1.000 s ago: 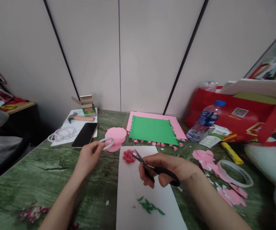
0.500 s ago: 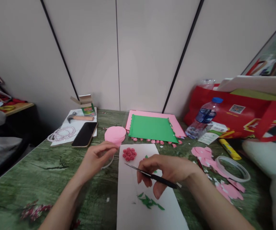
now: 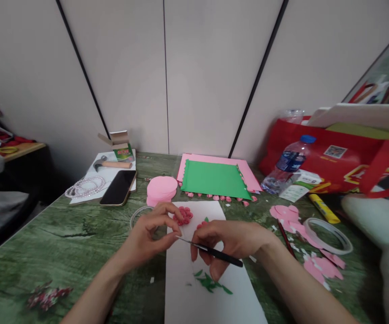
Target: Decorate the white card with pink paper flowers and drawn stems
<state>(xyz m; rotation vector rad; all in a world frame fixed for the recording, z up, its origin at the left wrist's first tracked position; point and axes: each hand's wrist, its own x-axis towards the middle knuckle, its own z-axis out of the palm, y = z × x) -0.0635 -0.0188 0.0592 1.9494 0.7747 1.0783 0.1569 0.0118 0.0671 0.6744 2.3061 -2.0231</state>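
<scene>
My left hand [image 3: 152,228] has its thumb and forefinger brought together above the white sheet [image 3: 181,299]; whatever is between them is too small to make out. My right hand [image 3: 234,238] grips a slim pointed tool with a black handle [image 3: 228,257]. Its thin metal tip meets the left fingertips. Below on the sheet sits a cluster of rolled pink-red paper flowers [image 3: 185,215], partly behind the left fingers. A second reddish bloom [image 3: 202,224] is mostly hidden by my right hand. Small green paper leaves [image 3: 209,284] lie loose lower down.
Pink paper circles [image 3: 162,189], a tape roll [image 3: 135,215] and a phone [image 3: 119,186] lie left. Green card [image 3: 214,180] is at the back. Right are a bottle [image 3: 287,164], glue stick [image 3: 324,208], another tape roll [image 3: 346,247], pink scraps [image 3: 317,270] and a red bag [image 3: 315,144].
My left hand has moved right and down until its pinched fingers meet the tool's tip. The tape roll on the left now shows more. My right hand has shifted only slightly.
</scene>
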